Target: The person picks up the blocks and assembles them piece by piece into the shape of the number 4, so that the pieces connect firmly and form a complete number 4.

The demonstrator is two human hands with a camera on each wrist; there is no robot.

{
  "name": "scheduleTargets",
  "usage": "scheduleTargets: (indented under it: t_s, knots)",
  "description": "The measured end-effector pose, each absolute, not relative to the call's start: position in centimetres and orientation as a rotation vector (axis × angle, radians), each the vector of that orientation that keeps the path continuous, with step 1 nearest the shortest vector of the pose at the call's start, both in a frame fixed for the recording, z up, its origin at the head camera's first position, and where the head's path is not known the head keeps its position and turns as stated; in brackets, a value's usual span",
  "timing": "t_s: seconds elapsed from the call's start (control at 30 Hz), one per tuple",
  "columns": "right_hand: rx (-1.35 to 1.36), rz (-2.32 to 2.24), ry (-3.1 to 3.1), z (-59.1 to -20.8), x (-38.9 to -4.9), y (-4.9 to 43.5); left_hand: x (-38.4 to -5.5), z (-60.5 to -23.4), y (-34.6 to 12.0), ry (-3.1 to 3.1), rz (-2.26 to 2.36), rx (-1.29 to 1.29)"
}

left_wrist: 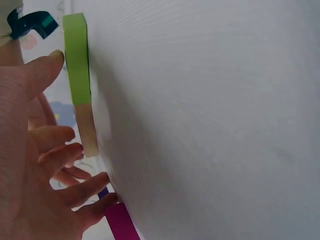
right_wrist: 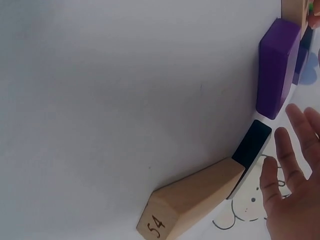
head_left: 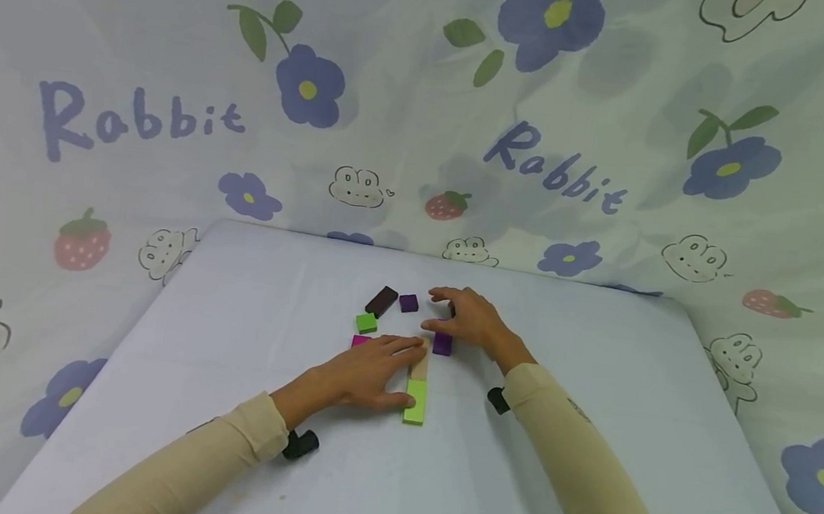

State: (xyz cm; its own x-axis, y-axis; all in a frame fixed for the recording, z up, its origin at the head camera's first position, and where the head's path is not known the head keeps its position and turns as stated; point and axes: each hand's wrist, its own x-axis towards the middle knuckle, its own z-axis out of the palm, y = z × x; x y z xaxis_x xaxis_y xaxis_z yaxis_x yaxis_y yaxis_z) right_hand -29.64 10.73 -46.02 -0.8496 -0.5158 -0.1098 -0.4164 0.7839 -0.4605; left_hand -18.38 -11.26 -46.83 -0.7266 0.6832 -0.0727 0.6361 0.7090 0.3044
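Observation:
In the head view, my left hand lies over a short row made of a lime green block and a plain wooden block. In the left wrist view its thumb touches the green block's side, and its fingers reach past the plain block, loosely bent. A magenta block is by the little finger. My right hand hovers beside a purple block, fingers spread and holding nothing. The right wrist view shows a dark block and a wooden block marked 54 near those fingers.
Behind my left hand sit a small green block, a dark brown block and a small dark purple block. The white table meets a printed cloth backdrop. Black wrist-worn pieces stick out below the sleeves.

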Motion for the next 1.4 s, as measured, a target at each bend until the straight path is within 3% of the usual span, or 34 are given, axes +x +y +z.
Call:
scheduleTargets:
  t_s: [0.23,1.4]
  knots:
    - [-0.817,-0.548,2.806,-46.5,-30.0,10.2,-18.3,-46.8,-11.2,2.732,0.382,1.052]
    - [-0.755,-0.459,2.853,-47.5,-30.5,7.1,-18.2,-47.0,-11.2,2.76,0.323,1.07]
